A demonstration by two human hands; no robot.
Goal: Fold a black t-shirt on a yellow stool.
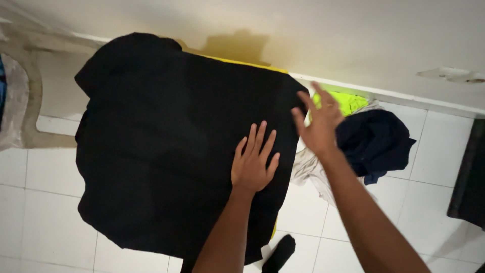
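Observation:
A large black garment lies spread flat over a yellow surface whose edge shows along the far side. My left hand presses flat on the garment near its right side, fingers spread. My right hand hovers open at the garment's right edge, fingers apart and holding nothing; it looks blurred.
A pile of clothes lies on the white tiled floor to the right: a dark navy piece, a bright green one and a pale one. The wall runs along the back. A dark object stands at the right edge.

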